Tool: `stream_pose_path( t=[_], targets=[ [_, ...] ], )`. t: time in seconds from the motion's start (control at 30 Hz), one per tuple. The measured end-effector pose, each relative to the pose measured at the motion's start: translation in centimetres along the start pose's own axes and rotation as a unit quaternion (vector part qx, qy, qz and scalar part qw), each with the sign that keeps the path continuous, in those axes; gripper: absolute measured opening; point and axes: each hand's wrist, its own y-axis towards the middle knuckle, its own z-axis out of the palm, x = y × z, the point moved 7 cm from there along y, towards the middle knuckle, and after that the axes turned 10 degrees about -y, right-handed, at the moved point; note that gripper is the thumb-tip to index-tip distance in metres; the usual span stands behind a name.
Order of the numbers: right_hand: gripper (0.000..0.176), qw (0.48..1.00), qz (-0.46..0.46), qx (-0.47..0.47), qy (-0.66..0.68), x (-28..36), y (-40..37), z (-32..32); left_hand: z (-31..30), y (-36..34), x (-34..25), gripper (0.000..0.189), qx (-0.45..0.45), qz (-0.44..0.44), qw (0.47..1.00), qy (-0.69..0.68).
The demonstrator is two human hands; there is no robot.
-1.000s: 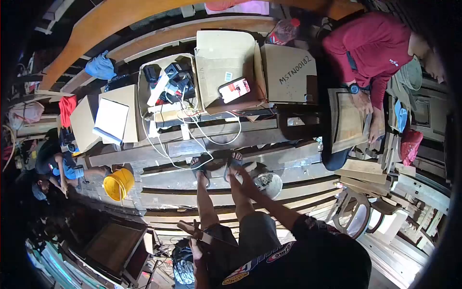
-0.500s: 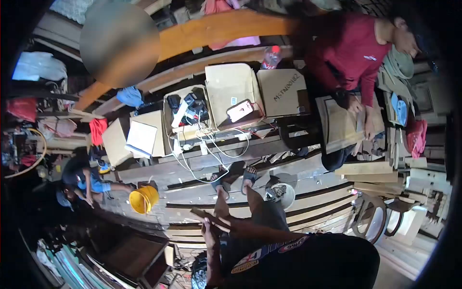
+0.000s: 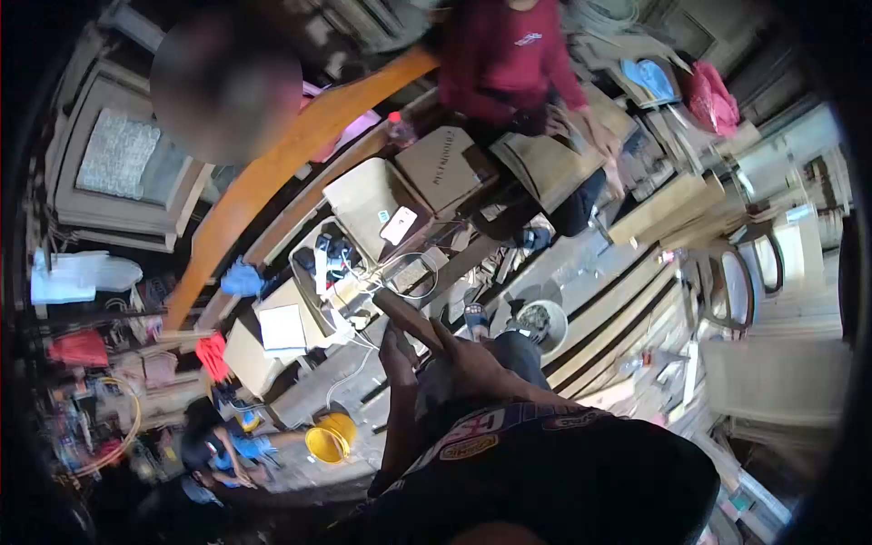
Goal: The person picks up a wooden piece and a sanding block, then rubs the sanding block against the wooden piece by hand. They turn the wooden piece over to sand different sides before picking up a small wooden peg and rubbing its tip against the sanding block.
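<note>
A long, flat piece of wood [image 3: 406, 318] slants up and away from my lap. My right hand [image 3: 468, 361] is closed on its near end. Lower and to the left, my left hand [image 3: 400, 357] is wrapped against the same piece from its left side. The far tip of the wood overlaps the view of white cables near the boxes. A white phone [image 3: 398, 225] lies on an open cardboard box [image 3: 357, 198] beyond my hands.
A yellow bucket [image 3: 331, 438] stands at the lower left near a seated person [image 3: 222, 445]. A pale bucket [image 3: 556, 327] stands right of my foot. Another person in a red shirt [image 3: 509, 64] is at the upper right, beside a closed cardboard box [image 3: 442, 171].
The view has turned, shifting the boxes left and the yellow bucket down and right. My hands and the wood have risen, and my right hand now shows clearly on it.
</note>
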Motion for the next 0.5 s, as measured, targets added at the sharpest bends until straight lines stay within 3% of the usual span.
stream_pose_path(
  t=[0.03, 0.07, 0.1, 0.17, 0.2, 0.23, 0.3, 0.33, 0.37, 0.4, 0.43, 0.5],
  targets=[
    [0.086, 1.0, -0.012, -0.023, -0.001, 1.0, -1.4, -0.4, 0.5, -0.5, -1.7, 0.046, -0.026, -0.057, 0.989, 0.132],
    [0.088, 0.998, 0.011, -0.047, 0.028, 1.1, -2.5, -0.3, 1.4, -0.7, -1.5, 0.046, -0.029, -0.067, 0.984, 0.161],
    [0.088, 0.997, 0.024, -0.06, 0.034, 1.1, -2.6, -0.1, 2.5, -0.6, -0.6, 0.046, 0.064, 0.06, 0.989, 0.119],
    [0.089, 0.987, 0.101, -0.121, 0.032, -0.4, -2.0, -0.2, 0.2, -0.4, 2.9, 0.045, 0.058, -0.05, 0.989, 0.127],
    [0.088, 0.98, 0.094, -0.174, 0.024, -0.1, -1.8, 0.3, 2.6, -2.1, 0.9, 0.046, 0.092, 0.038, 0.976, 0.196],
    [0.086, 0.978, 0.104, -0.171, 0.063, -0.3, -2.5, 1.8, 1.9, -2.0, 0.0, 0.042, 0.084, 0.054, 0.972, 0.214],
    [0.086, 0.977, 0.063, -0.194, 0.066, 2.6, -5.7, 2.6, 2.1, -2.1, -2.3, 0.036, 0.076, -0.045, 0.957, 0.276],
    [0.087, 0.977, 0.107, -0.148, 0.109, 3.4, -7.0, 3.3, 2.2, -3.0, -2.4, 0.034, 0.097, -0.028, 0.95, 0.295],
    [0.087, 0.969, 0.13, -0.171, 0.122, 2.8, -6.8, 3.4, 2.6, -3.5, -1.9, 0.032, 0.123, -0.016, 0.941, 0.314],
    [0.087, 0.957, 0.128, -0.236, 0.114, 2.2, -6.6, 3.0, 1.3, -2.8, 0.3, 0.033, 0.119, -0.037, 0.97, 0.209],
    [0.088, 0.94, 0.129, -0.299, 0.101, 1.6, -7.3, 2.6, 0.7, -1.3, 2.6, 0.032, 0.181, 0.006, 0.962, 0.202],
    [0.087, 0.92, 0.167, -0.329, 0.131, 2.0, -8.9, 1.8, 1.3, -0.8, 3.4, 0.033, 0.223, -0.108, 0.928, 0.277]
  ],
)
